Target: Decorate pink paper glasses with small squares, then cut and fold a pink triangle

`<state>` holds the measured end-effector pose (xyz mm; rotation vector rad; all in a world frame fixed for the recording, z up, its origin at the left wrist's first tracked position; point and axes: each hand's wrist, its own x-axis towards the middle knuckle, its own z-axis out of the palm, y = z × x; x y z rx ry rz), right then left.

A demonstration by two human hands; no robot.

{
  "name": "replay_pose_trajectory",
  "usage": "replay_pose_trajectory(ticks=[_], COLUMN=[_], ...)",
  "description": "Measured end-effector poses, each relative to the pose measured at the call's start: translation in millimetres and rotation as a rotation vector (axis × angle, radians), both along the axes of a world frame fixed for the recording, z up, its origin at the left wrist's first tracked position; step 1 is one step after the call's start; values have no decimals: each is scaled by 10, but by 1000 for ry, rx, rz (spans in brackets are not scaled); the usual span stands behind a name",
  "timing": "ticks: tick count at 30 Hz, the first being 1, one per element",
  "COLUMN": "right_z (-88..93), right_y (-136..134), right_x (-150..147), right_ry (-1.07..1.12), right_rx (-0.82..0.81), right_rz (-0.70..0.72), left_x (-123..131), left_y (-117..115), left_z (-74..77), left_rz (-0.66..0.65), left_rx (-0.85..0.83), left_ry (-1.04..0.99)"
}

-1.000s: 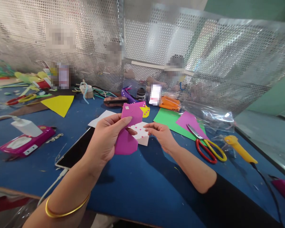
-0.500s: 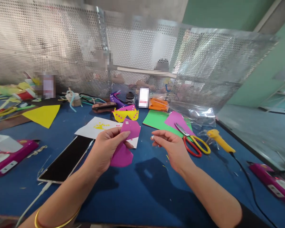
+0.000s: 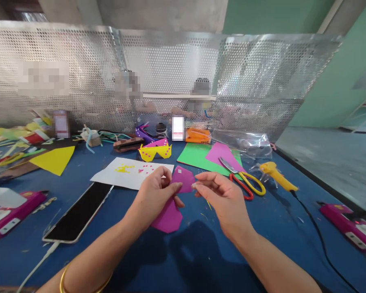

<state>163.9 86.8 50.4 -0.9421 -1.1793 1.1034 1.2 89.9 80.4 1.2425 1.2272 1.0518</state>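
Observation:
Between its thumb and fingers, my left hand (image 3: 155,194) grips a magenta foam cutout (image 3: 185,181) with two wide lobes. A small white square (image 3: 179,171) sits on its upper lobe; the middle is hidden by my fingers. Close to that lobe's right edge, my right hand (image 3: 224,197) pinches a tiny white piece (image 3: 194,185). Behind my hands lies a white paper sheet (image 3: 103,173) with small yellow and pink bits on it. Beyond it stands a yellow foam mask (image 3: 155,153) with pink squares.
Red-and-yellow-handled scissors (image 3: 242,179) rest over green foam sheets (image 3: 192,154) on the right. Past them lies a yellow glue gun (image 3: 274,174) with a black cable. A phone (image 3: 79,213) on a charging cable is at left. A perforated metal screen (image 3: 173,57) closes off the back.
My left hand has lowered and tilted the magenta cutout, clear of the paper. The right hand's white piece is now beside the cutout's edge. The view has shifted slightly.

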Motion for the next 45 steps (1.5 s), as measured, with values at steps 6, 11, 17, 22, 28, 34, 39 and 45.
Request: replay_pose_trajectory(ticks=[6, 11, 17, 22, 28, 34, 39, 45], right_z=[-8, -24, -65, -90, -106, -118, -143, -125], right_y=[-21, -14, -3, -8, -12, -13, -24, -3], right_x=[-23, -28, -35, -48, -63, -81, -98, -21], right_ry=[-75, -187, -281, -329, -359, -376, -379, -432], right_rx=[-8, 34, 52, 37, 37, 69, 75, 180], right_rz=[-2, -32, -53, -36, -43, -60, -65, -113], left_x=[31, 4, -19, -21, 2, 8, 5, -5], left_y=[34, 23, -25, -38, -37, -28, -20, -25], left_z=[-170, -202, -177, -183, -225, -244, -249, -235], left_rz=[-6, 23, 3, -26, -6, 11, 11, 41], left_rx=[40, 12, -47, -47, -44, -30, 2, -14], left_ry=[-85, -57, -19, -66, -111, -106, -48, -7])
